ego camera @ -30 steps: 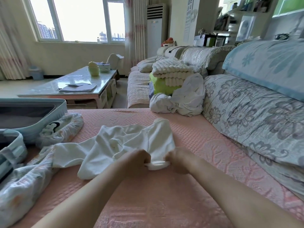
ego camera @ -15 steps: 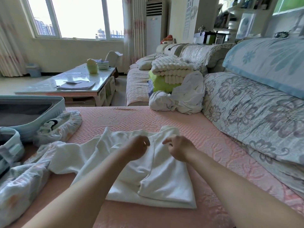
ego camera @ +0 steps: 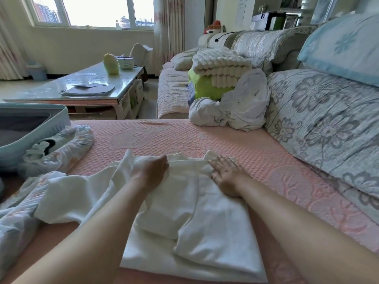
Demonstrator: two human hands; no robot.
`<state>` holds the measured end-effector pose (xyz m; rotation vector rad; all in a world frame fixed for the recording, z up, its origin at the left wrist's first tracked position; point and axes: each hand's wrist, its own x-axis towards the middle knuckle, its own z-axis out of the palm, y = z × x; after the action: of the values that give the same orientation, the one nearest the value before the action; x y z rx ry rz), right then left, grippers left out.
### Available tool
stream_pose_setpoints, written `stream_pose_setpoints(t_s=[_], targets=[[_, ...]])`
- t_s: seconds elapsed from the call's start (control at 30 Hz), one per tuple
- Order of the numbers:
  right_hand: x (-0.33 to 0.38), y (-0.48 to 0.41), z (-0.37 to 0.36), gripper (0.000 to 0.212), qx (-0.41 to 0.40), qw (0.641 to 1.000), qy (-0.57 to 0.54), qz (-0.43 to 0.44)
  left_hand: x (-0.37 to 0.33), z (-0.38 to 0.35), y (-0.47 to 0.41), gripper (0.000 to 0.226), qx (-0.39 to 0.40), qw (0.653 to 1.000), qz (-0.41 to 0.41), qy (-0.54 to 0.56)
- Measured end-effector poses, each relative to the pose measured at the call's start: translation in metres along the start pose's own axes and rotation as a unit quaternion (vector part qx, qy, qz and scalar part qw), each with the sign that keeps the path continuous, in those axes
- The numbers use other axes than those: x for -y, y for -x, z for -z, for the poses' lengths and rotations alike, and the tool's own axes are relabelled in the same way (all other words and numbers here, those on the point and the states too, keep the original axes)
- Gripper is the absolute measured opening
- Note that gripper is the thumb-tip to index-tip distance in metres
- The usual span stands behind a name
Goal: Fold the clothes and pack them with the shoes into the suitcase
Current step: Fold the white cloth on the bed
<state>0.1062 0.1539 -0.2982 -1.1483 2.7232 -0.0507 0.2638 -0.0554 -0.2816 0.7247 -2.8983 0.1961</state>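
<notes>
Garment (ego camera: pixel 205 232) runs lengthwise away from you. Left grip (ego camera: pixel 151 174) and right grip (ego camera: pixel 227 177) press its far end, fingers straight; unfolded part trails left, nearer your left grip.

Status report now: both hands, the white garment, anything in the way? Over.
Left hand and right hand open, flat on white garment. Garment partly folded on pink cover. Nothing lies on it.

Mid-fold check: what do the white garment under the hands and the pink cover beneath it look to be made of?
White garment: soft matte cloth, likely cotton; it creases and drapes limply. Pink cover: matte quilted textile, shown by its raised waffle grid and stitched-looking floral outlines; fibre unclear.
</notes>
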Motion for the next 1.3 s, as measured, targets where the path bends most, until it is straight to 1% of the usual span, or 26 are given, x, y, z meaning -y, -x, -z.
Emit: stream_pose_setpoints(t_s=[0.03, 0.1, 0.17, 0.23, 0.27, 0.3, 0.37, 0.4, 0.43, 0.47, 0.53, 0.57, 0.63, 0.73, 0.8, 0.87, 0.93, 0.97, 1.07, 1.1, 1.13, 1.2, 1.23, 1.3], targets=[[0.000, -0.001, 0.000, 0.060, -0.003, 1.000, 0.006, -0.001, 0.007, 0.002, -0.003, 0.028, -0.031, 0.999, 0.016, -0.006], [0.002, -0.001, -0.003, 0.060, -0.005, 1.000, 0.030, -0.002, 0.018, 0.006, -0.005, 0.023, -0.060, 0.997, 0.038, 0.009], [0.006, -0.002, -0.006, 0.060, -0.015, 0.998, 0.059, -0.008, 0.023, 0.003, -0.004, 0.019, -0.097, 0.995, 0.023, 0.030], [0.013, -0.001, -0.004, 0.060, -0.033, 0.996, 0.087, -0.015, 0.025, 0.005, 0.004, 0.023, -0.127, 0.990, 0.002, 0.059], [0.018, 0.000, -0.002, 0.060, -0.042, 0.994, 0.100, -0.010, 0.026, 0.007, 0.008, 0.023, -0.137, 0.987, 0.010, 0.079], [0.024, 0.001, -0.001, 0.062, -0.055, 0.993, 0.102, 0.004, 0.028, 0.010, 0.012, 0.022, -0.136, 0.984, 0.041, 0.106], [0.041, 0.006, 0.001, 0.060, -0.090, 0.992, 0.065, 0.053, 0.035, 0.014, 0.021, 0.021, -0.105, 0.975, 0.120, 0.153], [0.051, 0.008, 0.002, 0.057, -0.098, 0.992, 0.032, 0.077, 0.041, 0.012, 0.028, 0.020, -0.087, 0.975, 0.130, 0.158], [0.060, 0.012, 0.002, 0.055, -0.091, 0.991, 0.001, 0.097, 0.046, 0.010, 0.036, 0.022, -0.074, 0.979, 0.111, 0.157], [0.069, 0.015, 0.001, 0.055, -0.070, 0.991, -0.019, 0.113, 0.050, 0.007, 0.045, 0.027, -0.060, 0.983, 0.068, 0.162], [0.080, 0.020, -0.005, 0.058, -0.009, 0.992, -0.020, 0.125, 0.058, -0.001, 0.061, 0.039, -0.039, 0.984, -0.046, 0.165], [0.083, 0.021, -0.009, 0.061, 0.012, 0.992, -0.010, 0.124, 0.061, -0.001, 0.064, 0.045, -0.033, 0.984, -0.082, 0.155], [0.084, 0.021, -0.014, 0.063, 0.019, 0.992, 0.006, 0.122, 0.062, 0.001, 0.063, 0.049, -0.035, 0.987, -0.104, 0.116], [0.085, 0.022, -0.016, 0.063, 0.009, 0.993, 0.007, 0.122, 0.061, 0.005, 0.057, 0.035, -0.038, 0.992, -0.108, 0.060], [0.086, 0.025, -0.016, 0.063, 0.006, 0.992, 0.007, 0.123, 0.061, 0.008, 0.050, 0.027, -0.010, 0.993, -0.091, 0.070], [0.085, 0.025, -0.016, 0.063, 0.004, 0.992, 0.009, 0.122, 0.059, 0.001, 0.040, 0.030, 0.009, 0.993, -0.070, 0.099], [0.085, 0.024, -0.016, 0.063, 0.007, 0.993, 0.009, 0.121, 0.061, 0.000, 0.033, 0.035, 0.024, 0.989, -0.013, 0.148], [0.085, 0.022, -0.017, 0.063, 0.006, 0.993, 0.006, 0.120, 0.063, 0.003, 0.030, 0.037, 0.010, 0.984, 0.028, 0.175], [0.085, 0.019, -0.018, 0.063, -0.002, 0.993, -0.013, 0.119, 0.079, 0.010, 0.021, 0.036, -0.104, 0.960, 0.143, 0.219], [0.085, 0.018, -0.019, 0.063, -0.006, 0.993, -0.016, 0.119, 0.084, 0.012, 0.020, 0.034, -0.114, 0.954, 0.169, 0.221], [0.086, 0.018, -0.019, 0.063, -0.007, 0.993, -0.015, 0.118, 0.085, 0.013, 0.022, 0.033, -0.108, 0.951, 0.186, 0.224], [0.086, 0.018, -0.019, 0.064, -0.003, 0.993, -0.009, 0.115, 0.082, 0.007, 0.027, 0.032, -0.071, 0.952, 0.203, 0.217], [0.087, 0.019, -0.018, 0.064, 0.001, 0.994, -0.008, 0.113, 0.079, 0.004, 0.031, 0.033, -0.070, 0.957, 0.196, 0.204], [0.087, 0.020, -0.018, 0.065, 0.006, 0.995, -0.005, 0.104, 0.070, 0.002, 0.042, 0.030, -0.113, 0.965, 0.167, 0.170]])
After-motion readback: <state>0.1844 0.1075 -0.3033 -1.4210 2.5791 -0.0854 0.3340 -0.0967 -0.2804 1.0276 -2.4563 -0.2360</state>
